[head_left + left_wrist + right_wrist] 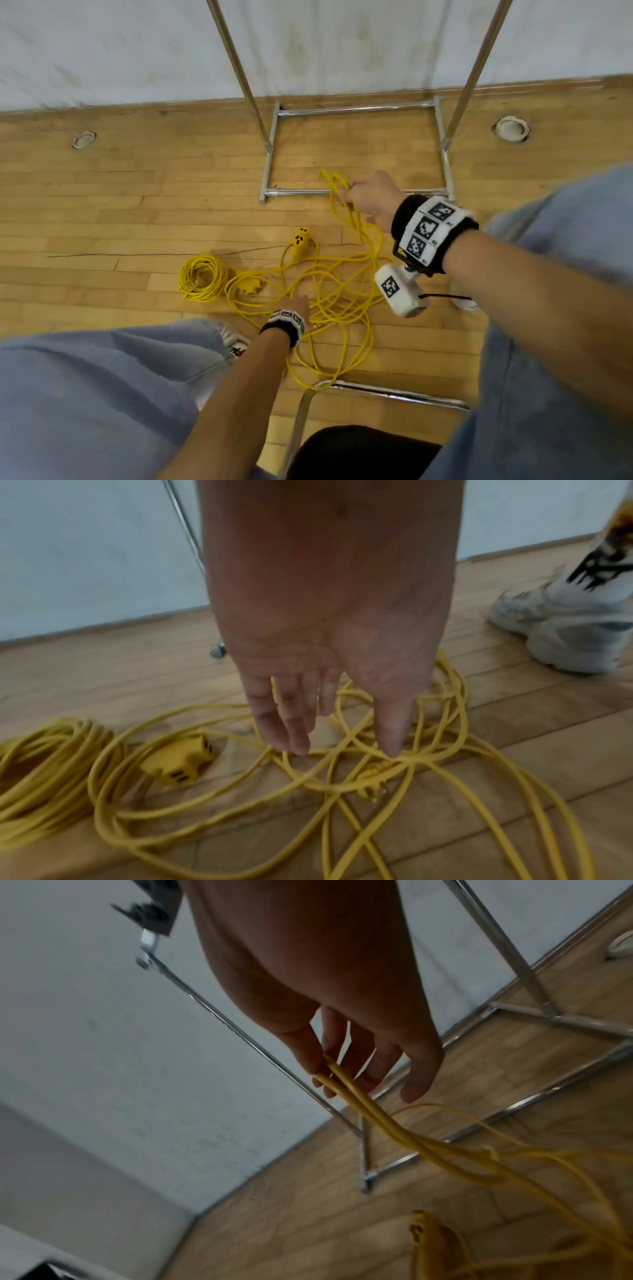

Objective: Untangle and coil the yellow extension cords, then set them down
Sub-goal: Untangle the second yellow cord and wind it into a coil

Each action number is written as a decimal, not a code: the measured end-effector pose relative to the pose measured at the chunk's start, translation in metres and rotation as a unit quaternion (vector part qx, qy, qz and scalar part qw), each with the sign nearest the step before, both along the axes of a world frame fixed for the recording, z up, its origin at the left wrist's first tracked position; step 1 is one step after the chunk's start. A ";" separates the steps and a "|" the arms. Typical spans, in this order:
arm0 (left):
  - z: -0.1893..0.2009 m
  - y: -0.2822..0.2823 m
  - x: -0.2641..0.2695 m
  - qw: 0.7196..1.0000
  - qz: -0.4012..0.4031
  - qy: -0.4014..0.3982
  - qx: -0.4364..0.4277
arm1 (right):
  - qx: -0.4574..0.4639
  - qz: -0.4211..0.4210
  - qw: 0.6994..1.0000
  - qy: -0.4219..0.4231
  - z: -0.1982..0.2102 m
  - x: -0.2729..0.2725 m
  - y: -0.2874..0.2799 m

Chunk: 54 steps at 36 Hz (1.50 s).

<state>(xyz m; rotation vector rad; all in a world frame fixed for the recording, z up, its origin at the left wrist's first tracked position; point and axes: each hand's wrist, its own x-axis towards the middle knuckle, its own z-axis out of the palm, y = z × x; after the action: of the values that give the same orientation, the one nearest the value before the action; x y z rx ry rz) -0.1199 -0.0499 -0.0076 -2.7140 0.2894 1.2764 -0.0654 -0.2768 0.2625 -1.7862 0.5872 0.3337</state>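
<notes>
Knees, chair (359, 448), tangled cord (329, 291), rack (356, 150)

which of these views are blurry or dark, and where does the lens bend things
Head view: sharp at the centre, edges smeared, rack poles splay outward. Left wrist view: motion blur softens the tangled cord and left hand. Right wrist view: right hand dark against the pale wall, the cord strands it pinches blurred, horizon tilted.
</notes>
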 end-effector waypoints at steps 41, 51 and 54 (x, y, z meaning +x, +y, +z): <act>0.083 -0.144 0.105 0.901 0.192 -0.109 -0.374 | 0.023 -0.158 0.887 -0.433 0.086 0.127 -0.104; 0.161 -0.260 0.132 0.849 0.176 -0.160 -0.471 | 0.031 -0.128 0.875 -0.466 0.151 0.058 -0.194; 0.185 -0.284 0.147 0.855 0.171 -0.163 -0.462 | 0.049 -0.109 0.885 -0.450 0.152 0.035 -0.199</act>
<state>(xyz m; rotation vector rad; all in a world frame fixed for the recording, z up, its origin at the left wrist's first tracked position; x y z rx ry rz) 0.0273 -0.3340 0.1776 -3.8900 0.4997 0.7985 -0.0303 -0.4762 0.4141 -1.5384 0.0852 -0.6028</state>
